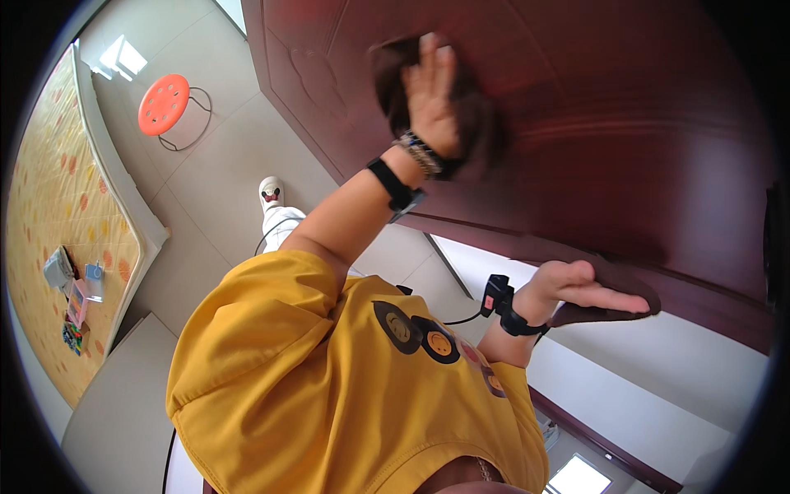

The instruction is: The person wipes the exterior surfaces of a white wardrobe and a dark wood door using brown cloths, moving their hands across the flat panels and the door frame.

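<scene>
My left hand [432,99] lies flat with straight fingers on a dark brown cloth [392,80], pressing it against a dark red-brown panelled wooden door [555,80]. The hand and cloth are blurred. Lower right, beside the door's edge, my right hand [592,290] has its fingers stretched out over another dark brown piece, which looks like cloth [645,287]. This piece reaches past the fingertips and its far side is hidden. A black band with a small device [497,296] sits on the right wrist, and bracelets [419,151] and a black strap on the left.
An orange round stool [164,105] with metal legs stands on the tiled floor [210,173]. On the left, a bed mattress [92,204] with a patterned cover bears a grey cloth item [58,268] and a pink box [77,302]. A cable [463,321] runs from the right wrist device.
</scene>
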Tool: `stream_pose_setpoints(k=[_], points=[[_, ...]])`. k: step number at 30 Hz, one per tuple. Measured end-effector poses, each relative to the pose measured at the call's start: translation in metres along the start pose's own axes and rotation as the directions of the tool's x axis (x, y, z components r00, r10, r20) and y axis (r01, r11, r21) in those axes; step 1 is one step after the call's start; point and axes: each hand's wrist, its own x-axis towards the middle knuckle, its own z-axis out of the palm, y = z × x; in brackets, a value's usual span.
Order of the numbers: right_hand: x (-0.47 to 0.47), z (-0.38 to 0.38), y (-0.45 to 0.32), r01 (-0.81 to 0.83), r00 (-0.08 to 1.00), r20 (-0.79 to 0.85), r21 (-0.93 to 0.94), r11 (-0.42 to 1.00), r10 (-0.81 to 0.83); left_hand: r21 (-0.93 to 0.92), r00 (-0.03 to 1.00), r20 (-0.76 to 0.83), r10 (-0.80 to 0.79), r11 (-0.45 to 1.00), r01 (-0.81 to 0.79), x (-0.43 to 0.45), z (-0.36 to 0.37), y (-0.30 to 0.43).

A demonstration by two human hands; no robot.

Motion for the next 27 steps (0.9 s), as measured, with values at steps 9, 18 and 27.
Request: stream_pose_setpoints(k=[9, 18, 27], points=[[0.007, 0.006, -0.009, -0.207, 0.978, -0.053, -0.062, 0.976, 0.204, -0.876, 0.231, 0.452, -0.862, -0.379, 0.3, 0.012, -0.002, -0.08], [0.009, 0.001, 0.004, -0.119, 0.988, -0.136, -0.346, 0.931, 0.075, 0.061, 0.995, -0.089, -0.043, 0.997, 0.049, 0.12, -0.034, -0.061], [0.026, 0.041, -0.025, -0.479, 0.873, -0.247, -0.277, 0.833, 0.42, 0.94, 0.523, 0.237, -0.818, 0.33, 0.09, 0.08, -0.065, -0.223]])
